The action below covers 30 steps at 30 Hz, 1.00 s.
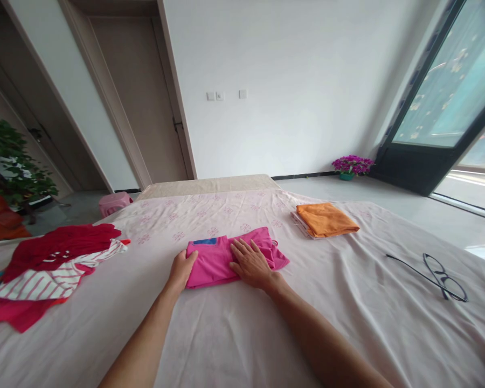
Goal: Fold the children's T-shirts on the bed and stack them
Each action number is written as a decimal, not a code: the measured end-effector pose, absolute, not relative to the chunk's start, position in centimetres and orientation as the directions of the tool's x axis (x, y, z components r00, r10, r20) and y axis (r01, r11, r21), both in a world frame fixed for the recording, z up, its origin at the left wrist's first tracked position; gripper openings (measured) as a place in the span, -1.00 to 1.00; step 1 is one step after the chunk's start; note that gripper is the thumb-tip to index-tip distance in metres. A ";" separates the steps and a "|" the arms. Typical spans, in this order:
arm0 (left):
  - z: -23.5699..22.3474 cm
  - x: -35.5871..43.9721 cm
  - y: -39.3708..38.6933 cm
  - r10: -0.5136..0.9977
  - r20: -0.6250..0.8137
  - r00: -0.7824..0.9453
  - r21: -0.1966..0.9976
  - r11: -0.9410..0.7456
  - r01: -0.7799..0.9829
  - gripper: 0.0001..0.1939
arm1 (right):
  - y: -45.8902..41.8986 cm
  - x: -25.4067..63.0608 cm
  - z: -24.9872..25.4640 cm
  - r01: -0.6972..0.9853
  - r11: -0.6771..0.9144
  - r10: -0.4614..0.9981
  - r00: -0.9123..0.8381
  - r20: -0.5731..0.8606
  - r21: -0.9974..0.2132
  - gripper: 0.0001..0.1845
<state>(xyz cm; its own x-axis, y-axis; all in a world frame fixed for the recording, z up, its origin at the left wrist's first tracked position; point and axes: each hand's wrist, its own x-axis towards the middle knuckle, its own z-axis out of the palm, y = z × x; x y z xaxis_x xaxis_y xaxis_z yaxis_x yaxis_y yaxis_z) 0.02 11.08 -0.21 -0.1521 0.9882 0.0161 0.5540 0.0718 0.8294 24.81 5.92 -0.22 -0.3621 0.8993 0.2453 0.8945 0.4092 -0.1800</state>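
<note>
A bright pink garment (pixel 210 265), partly folded, lies on the pale bedsheet (pixel 218 345) in front of me. A blue patch (pixel 205 241) shows along its far left edge. My left hand (pixel 181 269) grips the garment's left edge, thumb on top and the other fingers largely hidden. Flat on its right half rests my right hand (pixel 251 264), fingers stretched out and pressing the cloth. Beyond that hand the fabric spreads loosely to the right.
Rumpled red and striped clothes (pixel 60 258) lie at the left. A folded orange cloth (pixel 326 220) sits on other folded fabric at the right, with black-framed glasses (pixel 444 277) nearer me. Past the bed are a pink stool (pixel 115 203) and purple flowers (pixel 352 164).
</note>
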 end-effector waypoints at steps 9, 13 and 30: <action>0.0 -9.1 9.1 0.986 -0.140 -0.090 0.974 0.154 0.165 -0.69 | 2.7 20.6 1.1 0.768 0.602 0.799 -0.570 0.193 -0.220 -0.35; 1.0 -8.9 8.2 0.990 -0.140 0.012 0.989 0.139 0.046 -0.54 | 2.9 19.1 2.7 0.798 0.559 0.827 -0.520 0.214 -0.224 -0.41; 8.1 0.7 7.3 0.998 0.038 0.050 0.988 -0.045 0.145 -0.42 | 4.8 19.9 6.0 0.046 -0.096 0.935 -0.339 -0.106 -0.994 -0.22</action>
